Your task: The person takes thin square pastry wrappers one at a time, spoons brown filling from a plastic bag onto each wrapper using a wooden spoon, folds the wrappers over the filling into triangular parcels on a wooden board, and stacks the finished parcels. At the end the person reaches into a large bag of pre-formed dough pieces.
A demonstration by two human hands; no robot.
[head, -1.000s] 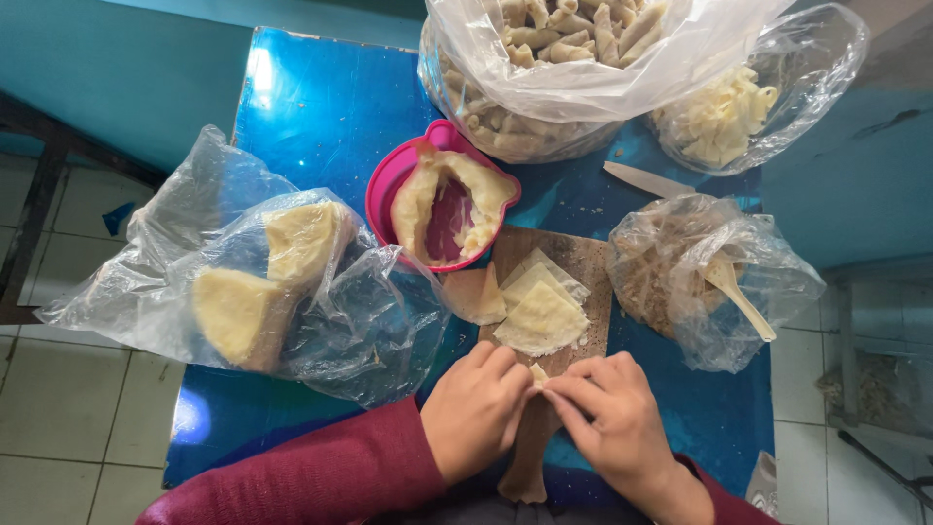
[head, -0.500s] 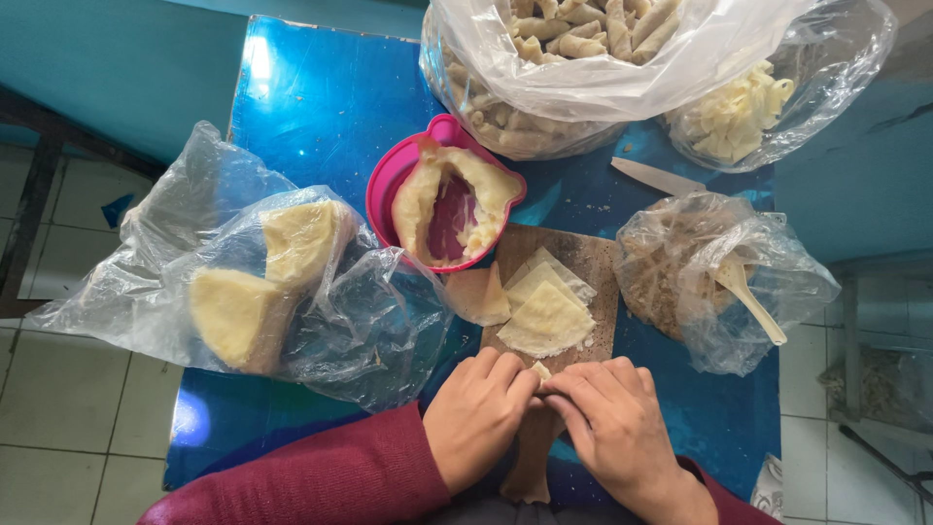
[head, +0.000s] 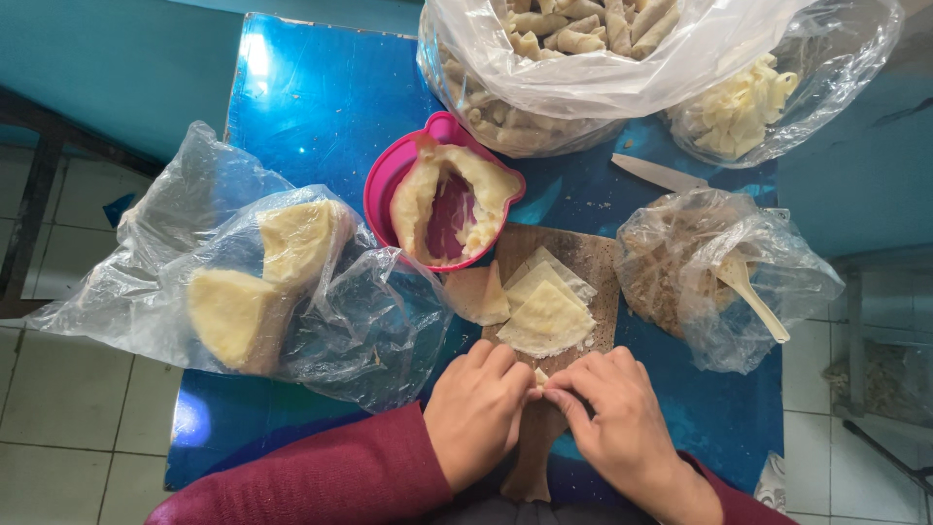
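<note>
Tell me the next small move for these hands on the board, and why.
Probably keep rolling the small pale piece forward. Both the left hand and right hand pinch it at the near end of the wooden board, and finished rolls fill the bag behind.

On the glossy blue desk a round pink plastic bowl holds pale dough pressed up its sides. Left of it lies a crumpled clear plastic bag with two yellowish dough wedges inside. At the far edge a large clear bag of rolled pastry sticks touches a smaller bag of pale cheese strips. A white knife lies just below them, near a clear bag of brown filling with a cream plastic spoon in it.
</note>
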